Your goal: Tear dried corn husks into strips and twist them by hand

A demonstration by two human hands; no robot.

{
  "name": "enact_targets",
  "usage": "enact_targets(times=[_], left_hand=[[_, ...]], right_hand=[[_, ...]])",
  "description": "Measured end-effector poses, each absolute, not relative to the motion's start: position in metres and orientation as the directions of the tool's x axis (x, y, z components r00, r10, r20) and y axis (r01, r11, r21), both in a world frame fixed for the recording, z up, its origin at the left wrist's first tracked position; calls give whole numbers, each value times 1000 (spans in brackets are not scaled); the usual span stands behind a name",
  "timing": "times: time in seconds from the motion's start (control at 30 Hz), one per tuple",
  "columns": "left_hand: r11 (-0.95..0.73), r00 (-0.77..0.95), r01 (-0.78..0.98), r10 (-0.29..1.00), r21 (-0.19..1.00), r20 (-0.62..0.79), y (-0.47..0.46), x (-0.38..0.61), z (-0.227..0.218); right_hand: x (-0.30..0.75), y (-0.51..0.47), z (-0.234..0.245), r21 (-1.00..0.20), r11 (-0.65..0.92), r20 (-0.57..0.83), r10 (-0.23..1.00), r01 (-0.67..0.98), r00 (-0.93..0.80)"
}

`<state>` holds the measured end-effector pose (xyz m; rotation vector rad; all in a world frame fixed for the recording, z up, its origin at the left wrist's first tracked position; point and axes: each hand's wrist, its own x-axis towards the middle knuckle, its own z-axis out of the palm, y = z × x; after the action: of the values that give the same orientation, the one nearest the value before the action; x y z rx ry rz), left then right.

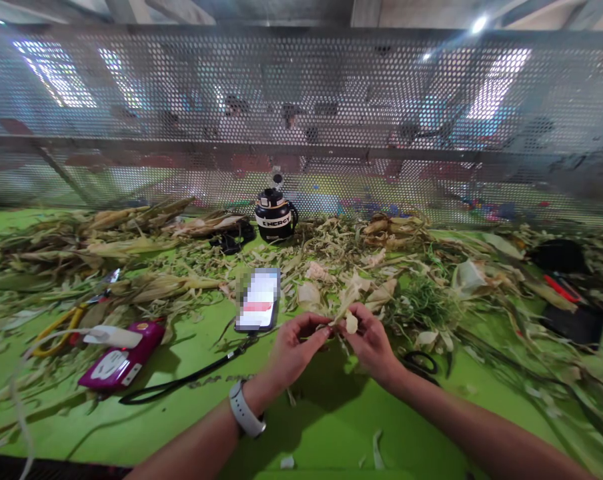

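Observation:
Above the green tabletop, my left hand and my right hand meet in front of me. Between them is a pale dried corn husk, bunched into a small rounded lump near my right fingers. My left thumb and forefinger are closed on its left side; my right fingers pinch it from the other side. A white watch is on my left wrist. Just beyond my fingers lie loose husk pieces and a phone with its screen lit.
A black strap trails from the phone. Left are a purple device with a white cable and yellow-handled scissors. Farther back stand a black ENERGY jug, husk heaps and a perforated metal panel. Green strands lie right.

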<state>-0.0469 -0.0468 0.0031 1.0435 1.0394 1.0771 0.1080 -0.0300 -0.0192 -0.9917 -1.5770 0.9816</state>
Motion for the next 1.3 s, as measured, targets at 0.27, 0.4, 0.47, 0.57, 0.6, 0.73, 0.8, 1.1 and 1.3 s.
enact_targets(times=[0.27,0.4,0.47,0.57,0.6,0.73,0.8,1.1,1.3], left_hand=[[245,198,-315,962,917,-189,-45,-47,-2],[279,136,-417,960,865,-244,-44,-46,-4],[274,111,-449,961,850,-252,-44,-45,-4],[246,70,-452,968,857,-241,-44,-43,-3],[236,49,-448,970,862,-239,-44,-43,-2],[201,-8,-423,974,884,-225,-44,-42,-3],[190,-2,-419,978,888,-211,-43,-43,-4],[283,146,-436,959,854,-243,-42,-47,-5],[351,293,-376,923,858,-250,-41,-48,-9]], right_hand=[[111,-28,-21,-726,622,592,782,293,-193],[111,-29,-19,-594,715,680,691,370,-244],[111,-29,-18,-565,724,693,677,396,-249],[110,-30,-19,-530,746,714,649,403,-262],[109,-30,-19,-524,754,718,641,396,-271],[108,-33,-19,-545,758,688,649,358,-325],[111,-35,-15,-573,741,647,671,349,-362],[121,-38,-3,-869,485,458,863,96,-215],[112,-35,-9,-934,357,348,922,26,-172]])
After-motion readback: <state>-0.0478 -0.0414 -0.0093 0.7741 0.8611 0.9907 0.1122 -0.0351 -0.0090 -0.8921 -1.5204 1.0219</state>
